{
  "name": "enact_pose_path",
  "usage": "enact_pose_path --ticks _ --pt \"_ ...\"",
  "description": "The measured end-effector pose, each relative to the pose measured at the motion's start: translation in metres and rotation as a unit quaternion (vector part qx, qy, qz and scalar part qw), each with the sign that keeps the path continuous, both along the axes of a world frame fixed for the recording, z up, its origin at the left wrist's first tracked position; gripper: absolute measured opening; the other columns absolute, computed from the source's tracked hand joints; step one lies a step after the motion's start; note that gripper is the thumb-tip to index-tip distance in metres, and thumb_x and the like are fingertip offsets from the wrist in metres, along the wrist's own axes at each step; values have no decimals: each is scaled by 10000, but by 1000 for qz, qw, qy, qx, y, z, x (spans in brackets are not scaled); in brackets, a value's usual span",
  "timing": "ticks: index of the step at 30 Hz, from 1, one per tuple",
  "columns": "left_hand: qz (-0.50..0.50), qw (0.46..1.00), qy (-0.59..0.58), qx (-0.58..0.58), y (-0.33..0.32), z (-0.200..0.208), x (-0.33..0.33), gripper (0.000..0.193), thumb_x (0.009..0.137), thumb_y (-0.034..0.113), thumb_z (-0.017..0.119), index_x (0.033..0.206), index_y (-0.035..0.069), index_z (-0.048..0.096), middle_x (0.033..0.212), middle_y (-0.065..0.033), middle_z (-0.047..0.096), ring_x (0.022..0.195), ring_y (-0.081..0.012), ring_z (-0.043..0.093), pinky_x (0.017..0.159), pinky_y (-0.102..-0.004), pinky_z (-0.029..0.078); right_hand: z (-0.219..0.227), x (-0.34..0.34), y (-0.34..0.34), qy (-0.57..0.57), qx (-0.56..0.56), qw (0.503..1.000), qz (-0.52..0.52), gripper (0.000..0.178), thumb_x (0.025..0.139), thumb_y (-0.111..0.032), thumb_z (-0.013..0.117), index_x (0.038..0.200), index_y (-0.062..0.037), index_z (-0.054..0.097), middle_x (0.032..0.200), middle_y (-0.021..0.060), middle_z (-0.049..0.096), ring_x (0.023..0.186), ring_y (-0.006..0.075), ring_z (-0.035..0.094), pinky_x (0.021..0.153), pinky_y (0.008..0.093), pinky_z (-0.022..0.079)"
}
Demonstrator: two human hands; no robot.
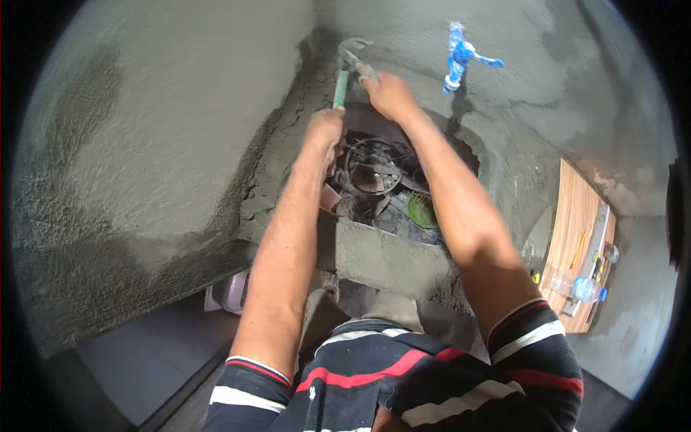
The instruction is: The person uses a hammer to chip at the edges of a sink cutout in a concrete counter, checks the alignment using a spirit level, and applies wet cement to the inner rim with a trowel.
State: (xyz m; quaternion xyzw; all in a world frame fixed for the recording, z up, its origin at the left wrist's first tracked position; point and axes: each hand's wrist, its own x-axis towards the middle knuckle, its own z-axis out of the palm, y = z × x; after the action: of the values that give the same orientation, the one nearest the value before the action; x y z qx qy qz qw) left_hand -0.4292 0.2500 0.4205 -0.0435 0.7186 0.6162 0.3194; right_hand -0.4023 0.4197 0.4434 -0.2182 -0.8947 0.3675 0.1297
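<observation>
My left hand is closed around the green handle of a claw hammer. The grey hammer head points up and away, close to the far wall corner. Beside the head, my right hand is closed, with a short grey piece at its fingertips; I cannot make out what that is. Both hands are over the far part of a rough-edged opening in the grey cement counter. Down in the opening are a round metal ring, a green mesh-like thing and scattered debris.
A blue, paint-spotted tap sticks out of the far wall. At right, a wood-grain board carries a pencil, a spirit level and a clear water bottle. Wet-looking cement walls rise at left and behind.
</observation>
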Motion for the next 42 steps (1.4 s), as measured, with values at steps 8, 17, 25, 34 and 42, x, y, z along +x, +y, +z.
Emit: enact_pose_path --ticks 8,17,25,34,42 --pt "-21 999 -17 -32 -19 12 -14 288 1041 320 546 972 46 604 670 -30 522 497 -155 452 429 -343 351 48 6 -27 46 -26 999 -7 509 978 -387 504 1228 35 638 1169 316 660 1154 469 612 999 516 472" --pt "-56 995 -42 -71 -17 19 -17 265 1059 320 524 1129 73 593 712 -7 495 541 -125 422 441 -313 354 33 -20 -3 48 -10 999 20 505 955 -421 519 1161 15 669 1154 294 674 1120 477 622 989 522 476" --pt "-121 969 68 -203 8 35 -23 318 1050 310 532 888 51 619 649 -39 532 475 -160 414 426 -378 341 41 1 0 97 -43 994 24 498 956 -433 549 1090 33 659 1075 296 686 1055 485 637 924 533 487" --pt "-71 996 -1 -47 -30 8 -19 257 1058 323 509 1078 82 596 733 -14 502 536 -126 418 461 -313 339 27 7 -7 91 -73 993 35 485 963 -420 569 1099 37 658 1054 309 684 1039 484 646 917 529 492" --pt "-69 996 -20 -47 -10 10 -22 244 1055 310 508 1062 82 594 710 -9 499 520 -128 419 451 -321 345 -20 -24 5 -30 35 999 8 491 962 -395 534 1207 12 659 1130 298 681 1103 474 636 981 534 477"
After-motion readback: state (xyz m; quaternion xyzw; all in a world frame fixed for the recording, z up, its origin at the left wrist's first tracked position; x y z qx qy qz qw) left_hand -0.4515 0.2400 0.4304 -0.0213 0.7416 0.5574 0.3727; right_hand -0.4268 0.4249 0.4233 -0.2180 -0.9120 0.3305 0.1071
